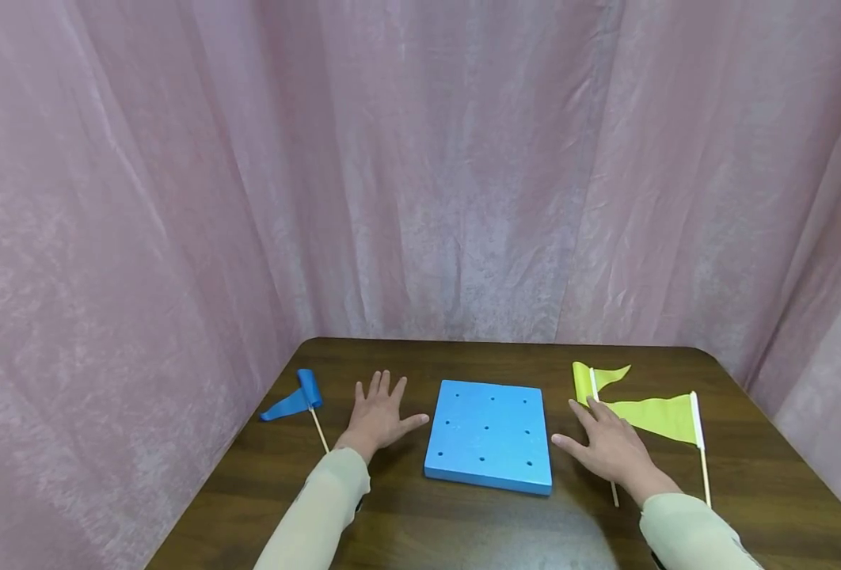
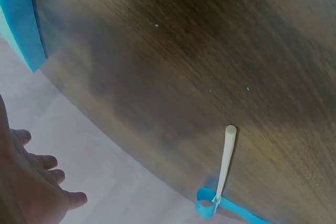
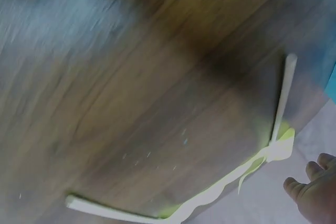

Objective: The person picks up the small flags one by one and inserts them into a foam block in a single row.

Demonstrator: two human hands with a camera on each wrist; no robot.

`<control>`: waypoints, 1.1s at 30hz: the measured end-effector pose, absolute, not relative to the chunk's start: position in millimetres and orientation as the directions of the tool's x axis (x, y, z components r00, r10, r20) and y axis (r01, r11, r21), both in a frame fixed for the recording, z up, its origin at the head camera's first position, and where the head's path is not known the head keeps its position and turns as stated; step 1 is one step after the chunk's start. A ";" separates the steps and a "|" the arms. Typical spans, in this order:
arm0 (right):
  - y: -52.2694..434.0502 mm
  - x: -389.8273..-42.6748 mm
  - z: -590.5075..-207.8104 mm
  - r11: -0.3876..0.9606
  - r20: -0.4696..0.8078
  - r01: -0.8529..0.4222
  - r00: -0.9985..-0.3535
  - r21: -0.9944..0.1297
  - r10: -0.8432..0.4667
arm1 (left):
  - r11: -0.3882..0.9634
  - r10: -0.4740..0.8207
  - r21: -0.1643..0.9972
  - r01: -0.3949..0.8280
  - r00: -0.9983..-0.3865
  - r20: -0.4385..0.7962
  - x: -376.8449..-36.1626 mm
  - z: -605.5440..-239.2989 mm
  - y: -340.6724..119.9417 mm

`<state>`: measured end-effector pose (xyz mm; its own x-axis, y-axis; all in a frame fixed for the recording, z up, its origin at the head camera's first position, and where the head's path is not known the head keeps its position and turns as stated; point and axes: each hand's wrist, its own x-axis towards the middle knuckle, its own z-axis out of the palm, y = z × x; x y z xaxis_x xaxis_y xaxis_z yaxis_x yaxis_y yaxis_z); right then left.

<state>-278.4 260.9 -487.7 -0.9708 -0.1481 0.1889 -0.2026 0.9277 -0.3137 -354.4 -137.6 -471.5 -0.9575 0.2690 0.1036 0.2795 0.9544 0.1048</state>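
Note:
A blue square board (image 1: 488, 439) with several small holes lies between my two hands. Just left of it, my left hand (image 1: 380, 416) is held with fingers spread and nothing in its grasp. A blue pennant flag (image 1: 295, 402) on a thin wooden stick lies to the left of that hand; its stick (image 2: 226, 161) shows in the left wrist view. My right hand (image 1: 609, 447), fingers extended and holding nothing, is right of the board. It overlaps the stick of one yellow flag (image 1: 583, 382) in the head view. A second yellow flag (image 1: 659, 416) lies farther right.
Everything lies on a dark brown wooden table (image 1: 420, 526) with rounded far corners. A pink curtain (image 1: 435, 174) hangs behind the table and along its sides. Small pale specks dot the tabletop in the wrist views.

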 end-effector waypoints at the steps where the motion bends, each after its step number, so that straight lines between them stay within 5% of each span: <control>1: 258.1 -277.8 -488.0 0.924 0.192 -0.209 -0.970 -0.320 -0.153 | 0.953 0.272 0.107 0.283 -0.957 0.105 -354.3 -471.7 -137.8; 33: 225.3 -274.3 -503.8 0.807 0.129 -0.247 -0.969 -0.536 -0.211 | 0.952 0.177 0.229 0.204 -0.975 0.131 -352.6 -476.2 -162.5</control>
